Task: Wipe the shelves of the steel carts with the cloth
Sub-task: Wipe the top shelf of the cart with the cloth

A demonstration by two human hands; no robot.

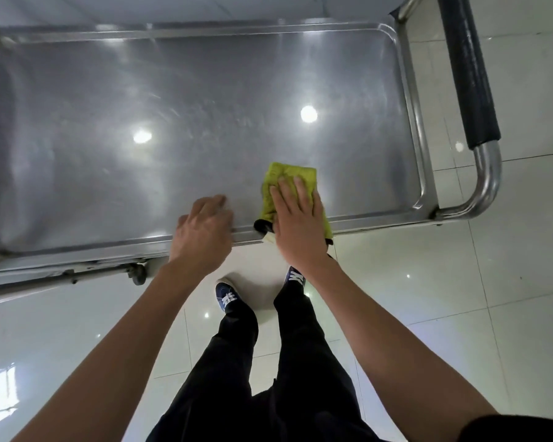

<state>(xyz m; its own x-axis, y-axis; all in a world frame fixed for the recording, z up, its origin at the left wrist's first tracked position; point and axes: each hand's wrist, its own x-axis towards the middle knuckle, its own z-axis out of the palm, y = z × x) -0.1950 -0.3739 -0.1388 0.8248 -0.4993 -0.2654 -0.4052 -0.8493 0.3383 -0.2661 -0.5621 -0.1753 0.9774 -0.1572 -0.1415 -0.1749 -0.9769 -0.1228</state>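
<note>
A steel cart's top shelf (189, 116) fills the upper part of the head view, shiny and bare. A folded yellow-green cloth (278, 175) lies on the shelf near its front edge, towards the right end. My right hand (296, 218) presses flat on the cloth with straight fingers, and the cloth's near end hangs over the front rim. My left hand (201, 234) rests on the front rim just left of the cloth, fingers loosely bent over the edge, holding nothing.
The cart's push handle (470, 81), a steel tube with a black grip, juts out on the right. A lower rail and caster (138, 274) show beneath the front edge. A glossy white tiled floor (460, 282) surrounds the cart, with my feet close to it.
</note>
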